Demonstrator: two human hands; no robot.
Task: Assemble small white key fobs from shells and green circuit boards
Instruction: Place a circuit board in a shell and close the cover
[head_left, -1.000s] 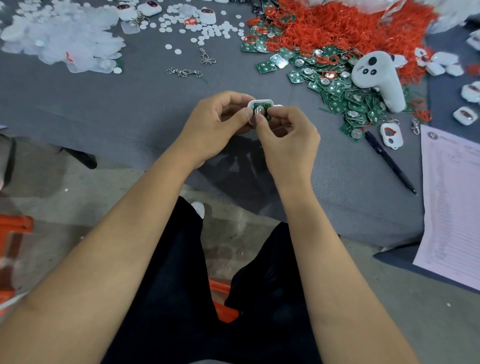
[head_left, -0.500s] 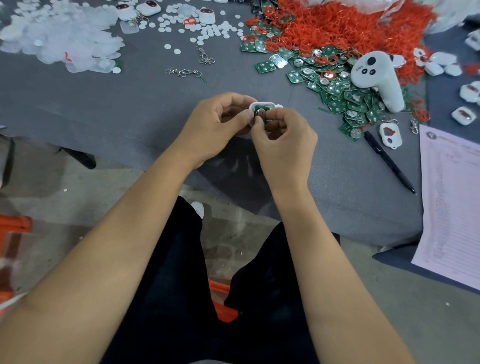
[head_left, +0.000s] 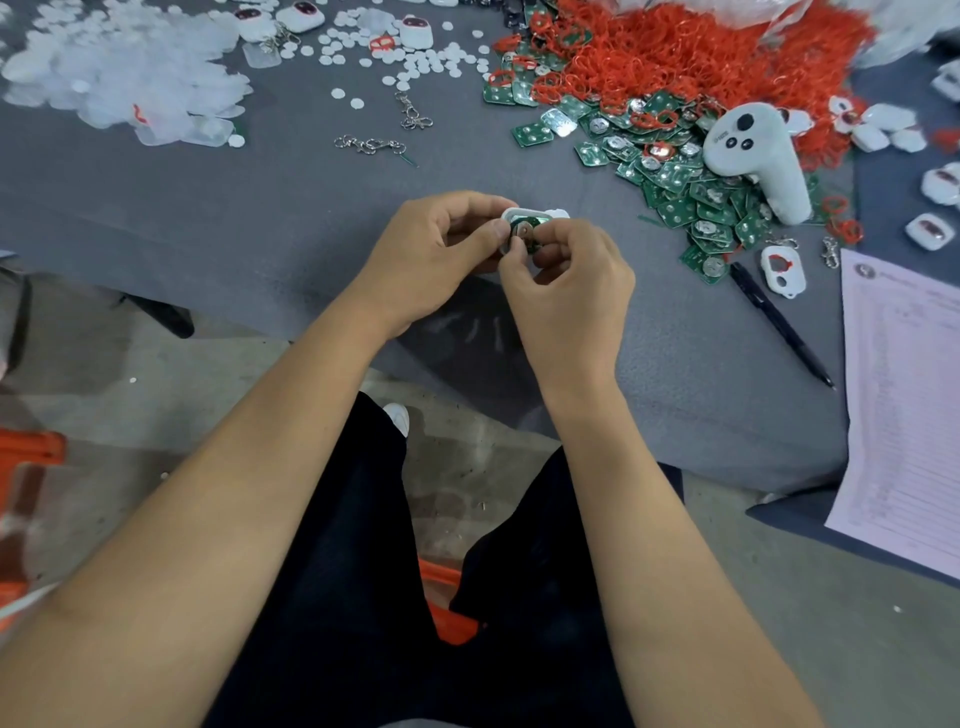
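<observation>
Above the near edge of the grey table (head_left: 260, 208), a white shell (head_left: 519, 214) with a green circuit board (head_left: 523, 232) seated inside is held between both hands. Left hand (head_left: 434, 260) grips the shell's left side, thumb on its rim. Right hand (head_left: 569, 280) pinches the board, fingers curled. Loose boards (head_left: 691, 182) lie piled at right.

White shell (head_left: 524, 214), open side up, held above the table's (head_left: 260, 208) near edge; green circuit board (head_left: 521, 232) with round silver disc sits tilted in it. Loose green boards (head_left: 691, 192) piled far right of the shell, under red rings. Finished white fobs (head_left: 415, 31) lie at far edge.
</observation>
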